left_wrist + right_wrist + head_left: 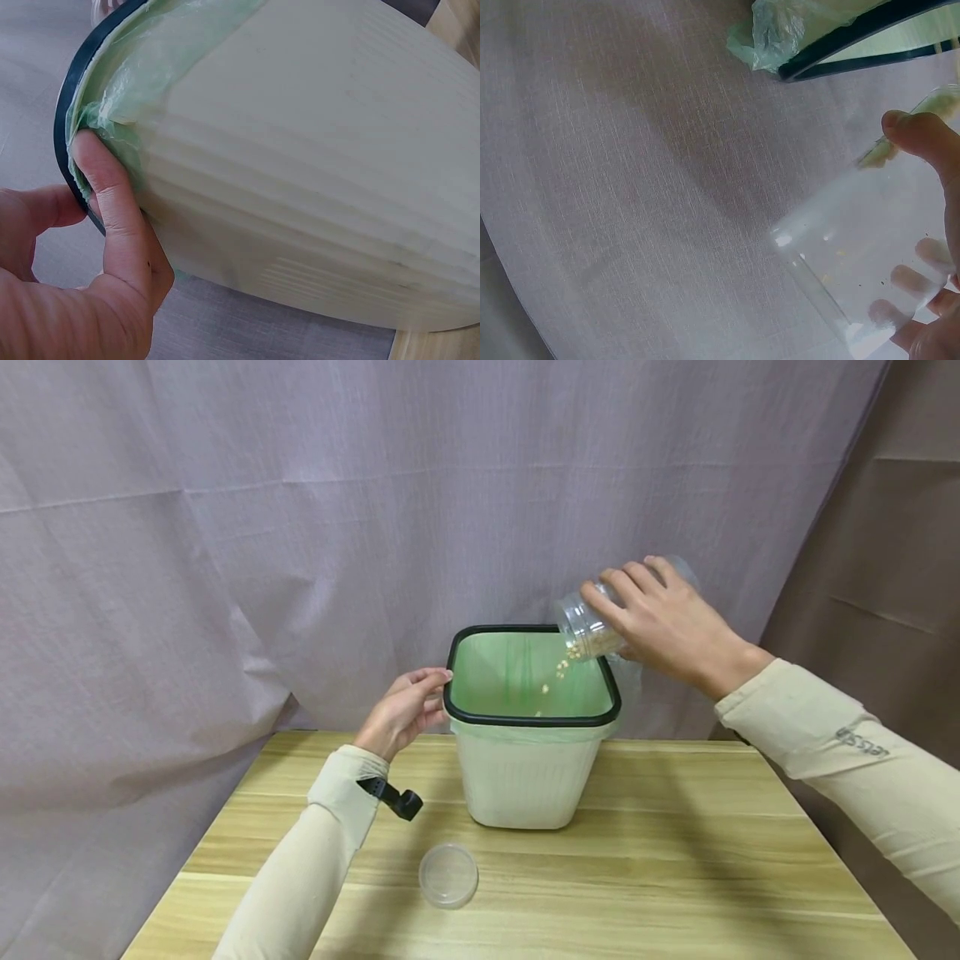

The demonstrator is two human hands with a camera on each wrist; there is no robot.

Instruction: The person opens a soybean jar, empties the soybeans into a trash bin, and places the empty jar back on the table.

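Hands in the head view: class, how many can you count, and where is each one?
2. The left hand grips the black rim of the bin on its left side; the right hand holds the tilted clear jar above the bin.

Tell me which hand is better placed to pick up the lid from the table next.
Left. The left hand only steadies the bin's rim, and the lid lies on its side. The right hand grips the tilted jar.

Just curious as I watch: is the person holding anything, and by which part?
The right hand grips a clear jar around its body, tipped over the bin. The left hand holds the bin's black rim with its fingers.
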